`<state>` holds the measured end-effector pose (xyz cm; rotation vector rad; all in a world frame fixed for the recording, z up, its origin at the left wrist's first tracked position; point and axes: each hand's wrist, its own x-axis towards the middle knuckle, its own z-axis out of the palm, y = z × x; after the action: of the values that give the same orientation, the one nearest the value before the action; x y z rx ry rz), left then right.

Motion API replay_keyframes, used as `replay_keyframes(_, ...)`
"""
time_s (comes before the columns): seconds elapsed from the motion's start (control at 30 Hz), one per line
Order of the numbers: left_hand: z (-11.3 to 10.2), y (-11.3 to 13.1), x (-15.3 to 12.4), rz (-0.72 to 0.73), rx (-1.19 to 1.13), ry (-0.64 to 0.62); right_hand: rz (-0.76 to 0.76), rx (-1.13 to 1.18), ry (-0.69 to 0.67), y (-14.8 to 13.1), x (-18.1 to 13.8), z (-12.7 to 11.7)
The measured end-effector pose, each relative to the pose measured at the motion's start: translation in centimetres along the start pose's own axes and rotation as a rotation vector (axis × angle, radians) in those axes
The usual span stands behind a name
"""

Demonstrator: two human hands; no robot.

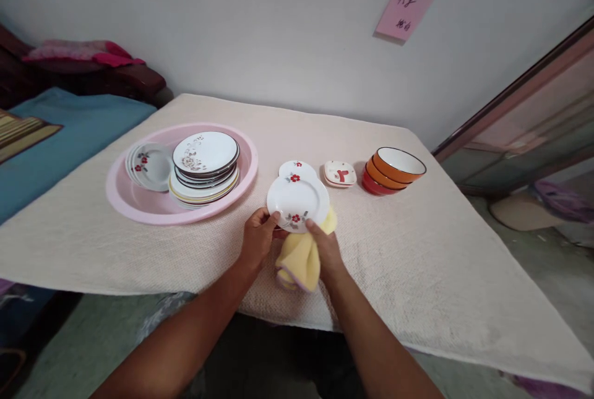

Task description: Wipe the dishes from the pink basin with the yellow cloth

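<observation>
White plate [298,198] toward the front edge of the tabletop [394,275]: left hand [260,239] and right hand [328,250] are pinching its rim; bunching yellow cloth [299,261] might be causing a slip.

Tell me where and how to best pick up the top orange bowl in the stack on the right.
Probably grip the top orange bowl by the right part of its rim, coming from the right, thumb inside and fingers outside. It sits open side up, and that rim juts past the bowls beneath, so it looks free. The nearer right hand holds a plate.
</observation>
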<state>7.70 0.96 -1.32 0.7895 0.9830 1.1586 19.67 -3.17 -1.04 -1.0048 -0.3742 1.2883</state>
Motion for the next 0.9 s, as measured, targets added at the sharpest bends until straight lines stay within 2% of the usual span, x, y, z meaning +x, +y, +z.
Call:
replay_keyframes(0.07,0.4,-0.3,-0.2,-0.012,-0.064,0.016,-0.002,0.009,-0.029,1.0,-0.2,0.7)
replay_keyframes(0.13,0.5,-0.3,-0.3,-0.052,-0.072,-0.021,0.003,0.000,-0.028,1.2,-0.2,0.8)
replay_keyframes(0.23,0.2,0.3,-0.1,-0.184,0.016,-0.166,0.002,-0.077,-0.013,-0.2,0.2,-0.1)
replay_keyframes(0.3,-0.4,1.1,0.2,-0.220,0.132,-0.240,-0.011,-0.149,-0.031,-1.6,0.6,-1.1)
replay_keyframes(0.37,-1.0,1.9,0.7,-0.152,0.236,-0.226,-0.006,-0.219,-0.068,-2.8,0.9,-2.0)
replay_keyframes(0.47,-1.9,3.0,1.5,0.037,0.320,-0.145,0.049,-0.321,-0.144,-3.8,0.9,-3.1)
replay_keyframes(0.53,-2.2,3.5,1.7,0.132,0.373,-0.174,0.104,-0.376,-0.202,-4.0,0.7,-3.5)
replay_keyframes(0.67,-2.1,3.9,1.3,0.228,0.521,-0.294,0.180,-0.371,-0.270,-4.1,0.4,-3.4)
replay_keyframes(0.77,-1.8,3.3,0.8,0.277,0.507,-0.190,0.146,-0.260,-0.202,-4.0,0.3,-2.7)
replay_keyframes(0.9,-1.0,1.6,0.5,0.219,0.321,-0.005,0.140,-0.084,-0.193,-2.4,0.0,-1.2)
